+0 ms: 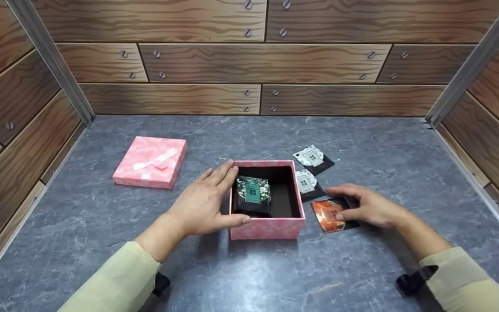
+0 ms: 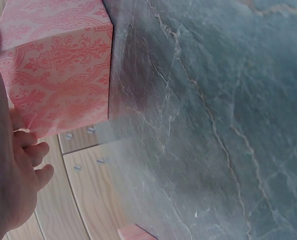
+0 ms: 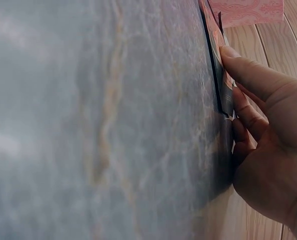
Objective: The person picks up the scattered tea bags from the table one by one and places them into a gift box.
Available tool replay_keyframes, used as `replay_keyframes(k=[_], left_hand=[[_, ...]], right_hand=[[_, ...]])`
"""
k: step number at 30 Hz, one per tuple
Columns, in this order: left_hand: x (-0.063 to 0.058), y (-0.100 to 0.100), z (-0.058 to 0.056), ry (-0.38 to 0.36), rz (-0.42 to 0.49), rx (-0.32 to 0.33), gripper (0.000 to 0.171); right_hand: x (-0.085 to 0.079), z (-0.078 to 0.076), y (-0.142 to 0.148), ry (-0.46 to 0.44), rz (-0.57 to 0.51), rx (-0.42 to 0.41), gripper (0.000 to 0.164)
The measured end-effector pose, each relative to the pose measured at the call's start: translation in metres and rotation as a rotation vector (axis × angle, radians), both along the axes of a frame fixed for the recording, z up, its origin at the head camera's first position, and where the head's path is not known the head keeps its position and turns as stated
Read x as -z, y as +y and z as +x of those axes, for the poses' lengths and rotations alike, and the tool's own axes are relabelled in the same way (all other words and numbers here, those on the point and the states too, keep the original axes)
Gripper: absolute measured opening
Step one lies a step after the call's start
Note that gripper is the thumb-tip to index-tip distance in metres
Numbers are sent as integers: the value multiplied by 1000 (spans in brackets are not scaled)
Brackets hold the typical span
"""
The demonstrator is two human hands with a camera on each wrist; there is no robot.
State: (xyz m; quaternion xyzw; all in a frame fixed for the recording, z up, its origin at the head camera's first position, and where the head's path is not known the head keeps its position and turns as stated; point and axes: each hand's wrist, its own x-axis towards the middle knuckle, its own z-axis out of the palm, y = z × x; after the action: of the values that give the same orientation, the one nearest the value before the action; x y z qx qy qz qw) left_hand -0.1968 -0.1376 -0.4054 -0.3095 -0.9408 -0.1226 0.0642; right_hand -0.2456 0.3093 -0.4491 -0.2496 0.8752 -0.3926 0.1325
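A pink patterned box (image 1: 267, 228) stands without its lid on the table, dark inside. A black sachet with a green label (image 1: 253, 193) lies in its left half. My left hand (image 1: 202, 201) rests against the box's left side, fingers extended near the back corner, thumb along the front rim. To the right of the box, my right hand (image 1: 373, 206) holds an orange-and-black sachet (image 1: 325, 212), thumb on its face and fingers at its far edge. In the right wrist view the thumb (image 3: 248, 72) presses the sachet's printed face.
Two black-and-white sachets lie right of the box, one (image 1: 306, 183) against its wall and another (image 1: 313, 158) farther back. The pink lid (image 1: 154, 162) with a bow sits at the back left. Wood-print walls (image 1: 262, 63) enclose the grey marbled table (image 1: 249, 277).
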Motion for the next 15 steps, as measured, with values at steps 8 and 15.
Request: replay_keyframes(k=[8,15], left_hand=[[1,0,0,4,5,1,118],[1,0,-1,8,3,3,117]], right_hand=[[0,1,0,11,22,-18,67],[0,1,-1,13,17,-26,64]])
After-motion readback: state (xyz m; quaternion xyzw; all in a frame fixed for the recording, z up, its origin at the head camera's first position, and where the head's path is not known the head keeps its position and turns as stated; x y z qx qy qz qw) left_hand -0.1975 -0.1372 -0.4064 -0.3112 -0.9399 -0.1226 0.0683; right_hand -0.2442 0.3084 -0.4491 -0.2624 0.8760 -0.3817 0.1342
